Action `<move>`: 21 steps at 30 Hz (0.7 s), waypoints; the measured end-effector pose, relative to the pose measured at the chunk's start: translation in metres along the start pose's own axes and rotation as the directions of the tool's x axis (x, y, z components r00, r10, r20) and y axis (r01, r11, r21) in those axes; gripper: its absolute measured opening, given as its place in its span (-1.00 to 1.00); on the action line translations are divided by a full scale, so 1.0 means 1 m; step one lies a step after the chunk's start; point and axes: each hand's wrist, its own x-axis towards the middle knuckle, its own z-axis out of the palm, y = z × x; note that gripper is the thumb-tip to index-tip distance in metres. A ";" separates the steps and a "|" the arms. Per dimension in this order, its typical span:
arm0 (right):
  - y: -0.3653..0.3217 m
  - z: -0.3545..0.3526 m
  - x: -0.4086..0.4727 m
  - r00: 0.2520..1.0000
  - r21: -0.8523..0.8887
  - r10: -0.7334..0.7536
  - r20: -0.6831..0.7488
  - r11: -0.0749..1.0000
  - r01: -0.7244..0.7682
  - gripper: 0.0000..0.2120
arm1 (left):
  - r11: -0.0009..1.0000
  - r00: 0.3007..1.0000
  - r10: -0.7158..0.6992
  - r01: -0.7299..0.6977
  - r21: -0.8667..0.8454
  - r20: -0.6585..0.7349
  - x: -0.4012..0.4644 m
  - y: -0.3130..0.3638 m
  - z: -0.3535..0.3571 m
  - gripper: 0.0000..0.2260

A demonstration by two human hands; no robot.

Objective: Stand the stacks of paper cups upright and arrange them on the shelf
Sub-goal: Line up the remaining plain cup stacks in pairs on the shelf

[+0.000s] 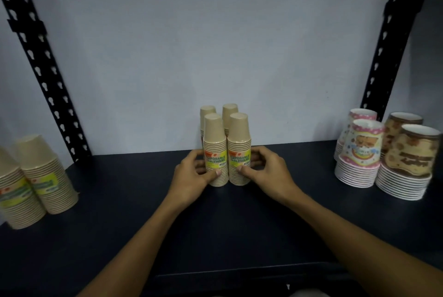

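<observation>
Centrally on the dark shelf (143,212), four stacks of tan paper cups stand upright, mouths down, in a two-by-two block near the pale back wall (191,44). The front left stack (215,145) and front right stack (239,145) touch side by side; both carry a yellow-green label reading "Disposable Tableware". The two rear stacks (230,112) sit directly behind, mostly hidden.

Left hand (191,172): fingers curled round the left flank of the front left stack, thumb pressed on its front low down. Right hand (266,169): fingers curled round the right flank of the front right stack, thumb on its front. Both grips are partly closed and hold the pair between them.

At the left end, two wider tan cup stacks (45,176) stand upright, touching. At the right end stand pink patterned stacks (359,152) and, just beside them, brown patterned stacks (407,160). Black perforated uprights (43,76) frame the bay.
</observation>
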 end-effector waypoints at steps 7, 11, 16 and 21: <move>0.002 0.002 0.009 1.000 -0.038 -0.018 0.000 0.999 0.018 -0.61 | 0.999 0.999 0.032 -0.032 -0.022 0.000 0.006 -0.008 -0.003 -0.53; 0.003 0.006 0.013 1.000 -0.026 -0.023 0.003 0.999 0.023 -0.63 | 0.998 0.999 0.046 -0.047 -0.033 -0.026 0.007 -0.010 -0.005 -0.55; 0.005 0.011 0.012 1.000 0.018 -0.022 0.007 1.000 0.022 -0.65 | 0.998 0.998 0.052 -0.053 -0.033 -0.044 0.007 -0.011 -0.005 -0.56; 0.009 0.010 0.011 0.999 0.032 0.017 0.050 0.999 -0.019 -0.58 | 1.000 0.999 0.031 -0.031 -0.003 -0.027 0.008 -0.013 -0.004 -0.51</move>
